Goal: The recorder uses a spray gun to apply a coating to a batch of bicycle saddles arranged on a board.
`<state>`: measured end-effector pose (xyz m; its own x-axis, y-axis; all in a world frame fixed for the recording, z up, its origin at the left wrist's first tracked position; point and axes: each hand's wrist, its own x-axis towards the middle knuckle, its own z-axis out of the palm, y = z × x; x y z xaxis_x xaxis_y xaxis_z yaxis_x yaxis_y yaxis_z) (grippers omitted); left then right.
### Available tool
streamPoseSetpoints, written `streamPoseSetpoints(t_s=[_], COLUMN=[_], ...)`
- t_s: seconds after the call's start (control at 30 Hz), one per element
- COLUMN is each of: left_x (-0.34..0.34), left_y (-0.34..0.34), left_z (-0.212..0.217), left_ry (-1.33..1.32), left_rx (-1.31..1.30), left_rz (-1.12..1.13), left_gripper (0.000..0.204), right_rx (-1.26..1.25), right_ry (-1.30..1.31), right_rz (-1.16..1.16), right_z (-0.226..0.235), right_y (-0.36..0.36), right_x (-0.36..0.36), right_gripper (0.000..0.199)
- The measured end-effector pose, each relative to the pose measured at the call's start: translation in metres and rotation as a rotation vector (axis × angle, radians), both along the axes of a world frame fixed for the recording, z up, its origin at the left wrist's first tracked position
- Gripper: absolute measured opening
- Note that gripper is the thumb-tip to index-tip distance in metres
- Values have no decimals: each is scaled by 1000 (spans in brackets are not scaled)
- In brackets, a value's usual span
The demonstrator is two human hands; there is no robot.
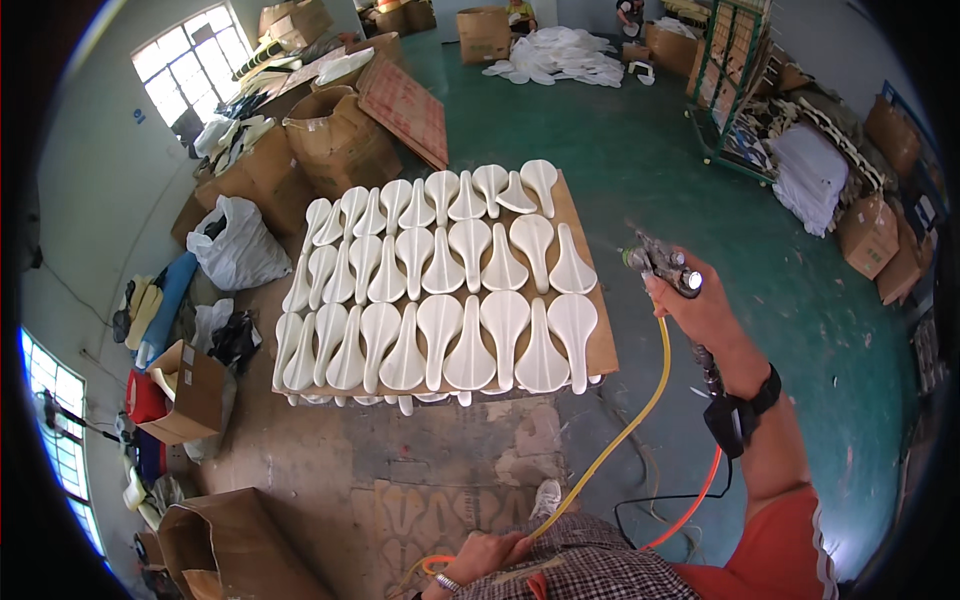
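My right hand (703, 305) is wrapped round a spray gun (660, 262), raised to the right of the board. From the gun a yellow hose (612, 452) curves down to my left hand (488, 556), which is closed around it low in front of my body. White bicycle saddle pads (470, 255) lie in three rows on a brown board (588, 225), their wide and narrow ends alternating. More white pads show under the board's near edge. The spray gun is apart from the pads, and its nozzle points toward the upper left.
Cardboard boxes (343, 145) and a white plastic bag (240, 243) stand left of the board. An open box (235, 545) is at the near left. A green wheeled rack (730, 80) stands far right. White pieces (560, 55) are heaped on the far floor, near two people.
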<state>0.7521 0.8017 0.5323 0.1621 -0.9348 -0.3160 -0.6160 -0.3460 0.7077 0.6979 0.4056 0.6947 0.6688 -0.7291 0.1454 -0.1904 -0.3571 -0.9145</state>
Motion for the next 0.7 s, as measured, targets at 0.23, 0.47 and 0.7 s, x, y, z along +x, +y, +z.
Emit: streamPoseSetpoints(t_s=[0.23, 0.47, 0.7], left_x=[-4, -5, -5], left_y=[-14, -16, -17], left_z=[-5, -8, 1], left_ry=[30, -14, -21], left_rx=[-15, 10, 81], left_rz=[33, -13, -96], left_gripper=[29, 30, 34], right_rx=[-8, 48, 33], right_ry=[4, 230, 153], right_rz=[-12, 130, 43], right_z=[3, 0, 11], right_y=[-12, 13, 22], right_x=[1, -33, -40], right_gripper=[33, 34, 37])
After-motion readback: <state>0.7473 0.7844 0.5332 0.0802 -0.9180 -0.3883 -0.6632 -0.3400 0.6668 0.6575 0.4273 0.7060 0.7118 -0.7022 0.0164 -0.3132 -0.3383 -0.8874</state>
